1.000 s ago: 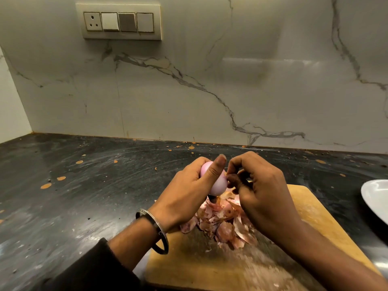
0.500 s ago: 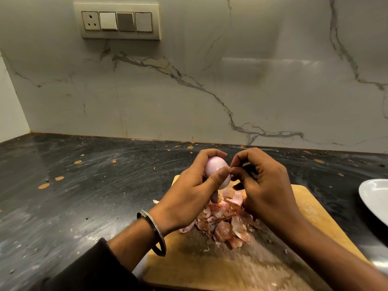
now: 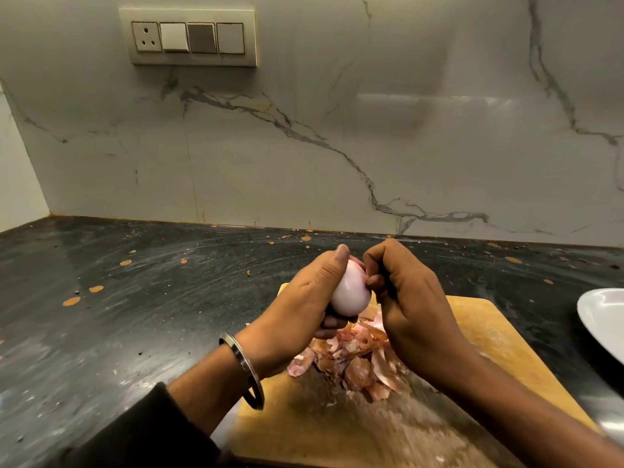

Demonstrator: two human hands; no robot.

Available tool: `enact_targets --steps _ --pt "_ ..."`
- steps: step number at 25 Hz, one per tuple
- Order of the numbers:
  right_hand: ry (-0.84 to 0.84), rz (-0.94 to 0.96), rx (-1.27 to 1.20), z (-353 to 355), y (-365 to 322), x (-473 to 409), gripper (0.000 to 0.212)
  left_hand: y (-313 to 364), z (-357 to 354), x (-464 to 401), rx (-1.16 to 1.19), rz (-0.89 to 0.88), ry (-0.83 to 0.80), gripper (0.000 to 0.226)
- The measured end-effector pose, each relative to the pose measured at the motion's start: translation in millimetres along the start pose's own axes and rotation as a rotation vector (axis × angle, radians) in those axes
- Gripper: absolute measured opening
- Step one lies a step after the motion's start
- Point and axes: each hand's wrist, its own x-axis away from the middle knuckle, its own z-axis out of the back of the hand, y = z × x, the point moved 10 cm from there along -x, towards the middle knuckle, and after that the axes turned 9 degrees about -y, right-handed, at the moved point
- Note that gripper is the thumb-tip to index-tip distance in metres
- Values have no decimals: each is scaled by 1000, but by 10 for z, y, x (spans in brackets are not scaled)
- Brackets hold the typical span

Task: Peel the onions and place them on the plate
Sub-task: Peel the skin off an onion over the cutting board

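A peeled, pale pink onion (image 3: 349,292) is held above the wooden cutting board (image 3: 489,336). My left hand (image 3: 300,309) grips it from the left, with the forefinger over its top and the other fingers beneath. My right hand (image 3: 405,298) is curled close against the onion's right side, thumb tip touching it. A dark thin thing, apparently a small knife's handle, shows inside that fist. A heap of onion skins (image 3: 354,359) lies on the board under both hands. The white plate (image 3: 604,319) sits at the right edge, partly cut off.
The board rests on a dark, speckled stone counter (image 3: 152,298) with scattered bits of skin. A marble wall (image 3: 337,146) with a switch panel (image 3: 192,37) closes off the back, and a side wall stands at the far left.
My left hand has turned the onion and shifted its grip, so the forefinger now lies over the top. My right hand stays pressed to the onion's right side.
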Motion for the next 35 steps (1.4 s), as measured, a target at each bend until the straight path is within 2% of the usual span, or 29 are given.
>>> enact_targets --steps 5,8,10,14,17,20,24,31,35 --pt "52 117 108 37 -176 16 34 -167 -119 10 288 167 -118 59" --pt "77 201 110 46 -286 33 21 -273 -187 64 353 297 -190 58" --pt "93 234 91 46 -315 55 20 -292 -245 89 369 335 -245 61" --pt "126 86 5 69 -83 70 27 -168 -162 4 377 209 -192 68" --pt "146 -61 -95 103 143 86 21 -102 -126 -6 414 135 -170 51" --pt "99 -117 -190 113 240 61 19 -111 -34 -3 336 93 -105 45" --pt "3 -110 -176 110 207 21 17 -112 41 -12 283 80 -44 41" --pt "11 -178 -53 94 251 17 25 -6 -68 16 -100 -2 -89 54" --pt "42 -155 -62 85 203 42 30 90 -102 23 -160 -65 -74 43"
